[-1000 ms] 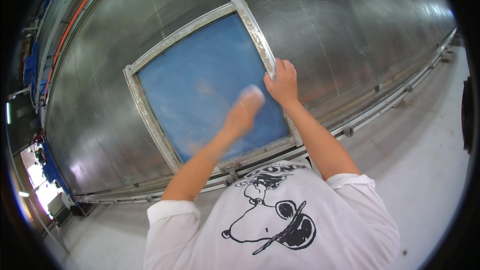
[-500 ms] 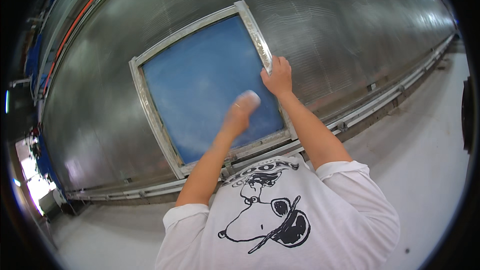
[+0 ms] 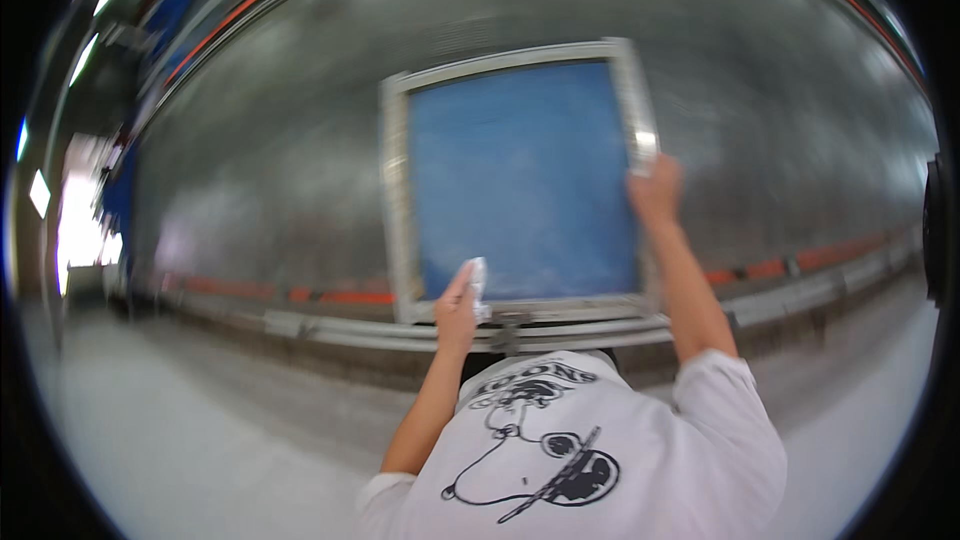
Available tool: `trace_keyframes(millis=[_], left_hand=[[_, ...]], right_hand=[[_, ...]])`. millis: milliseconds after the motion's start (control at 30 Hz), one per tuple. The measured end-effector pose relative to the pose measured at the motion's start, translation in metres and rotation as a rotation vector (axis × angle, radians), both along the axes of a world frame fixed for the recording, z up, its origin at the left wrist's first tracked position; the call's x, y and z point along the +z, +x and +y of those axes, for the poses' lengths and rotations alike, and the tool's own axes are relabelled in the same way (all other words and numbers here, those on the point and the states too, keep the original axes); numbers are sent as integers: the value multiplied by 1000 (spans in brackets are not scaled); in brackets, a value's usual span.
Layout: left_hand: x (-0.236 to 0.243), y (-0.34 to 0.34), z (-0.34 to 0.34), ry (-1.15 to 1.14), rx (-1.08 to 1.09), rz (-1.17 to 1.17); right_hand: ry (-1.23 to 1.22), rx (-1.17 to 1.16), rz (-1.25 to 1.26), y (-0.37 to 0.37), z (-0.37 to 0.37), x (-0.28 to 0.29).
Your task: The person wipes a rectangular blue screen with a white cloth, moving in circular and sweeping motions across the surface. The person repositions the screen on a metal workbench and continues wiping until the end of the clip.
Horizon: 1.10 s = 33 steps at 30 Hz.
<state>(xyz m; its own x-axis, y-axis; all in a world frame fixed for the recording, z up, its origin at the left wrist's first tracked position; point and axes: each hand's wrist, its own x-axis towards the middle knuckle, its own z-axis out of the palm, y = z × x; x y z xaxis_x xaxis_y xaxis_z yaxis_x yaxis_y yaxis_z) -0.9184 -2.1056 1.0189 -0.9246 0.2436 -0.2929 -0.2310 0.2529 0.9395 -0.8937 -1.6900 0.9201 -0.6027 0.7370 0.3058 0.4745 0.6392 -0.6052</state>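
Observation:
A screen printing frame (image 3: 397,205) with pale, worn metal sides and a blue mesh (image 3: 522,175) lies before me on a long grey metal table. My left hand (image 3: 456,315) is closed around a white cloth (image 3: 479,285) at the frame's near edge, left of the middle. The cloth is bunched up, partly hidden by my fingers. With my right hand (image 3: 657,192) I grip the frame's right side, about midway along it. Blur softens the fingers of that hand.
The shiny metal table (image 3: 270,180) stretches left and right. A metal rail (image 3: 330,332) with a clamp-like fitting (image 3: 510,325) runs along its near edge. Orange strips follow the table's far and near edges. A pale floor (image 3: 200,410) lies nearer, and a bright opening is far left.
My left hand has drawn the cloth from the mesh's middle toward the near edge. The view has turned, so the frame sits straighter and farther right. My right hand stays on its side.

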Motion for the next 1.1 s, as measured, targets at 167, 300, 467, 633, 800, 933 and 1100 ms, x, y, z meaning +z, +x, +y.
trace_keyframes(millis=[167,300,467,633,800,933,1100], left_hand=[[49,6,-70,110,212,-125],[107,-32,-152,168,292,-66],[118,1,-6,65,344,-22],[178,-16,22,-88,214,179],[181,-31,47,-228,65,322],[175,-43,76,-428,-160,549],[118,-59,122,-416,-723,834]], right_hand=[[189,114,66,10,11,102],[120,76,66,-17,-83,124],[59,149,-13,3,25,135],[-14,109,6,1,19,161],[-53,81,-29,4,24,167],[-21,57,-92,-3,33,175],[-4,46,-177,-3,23,178]])
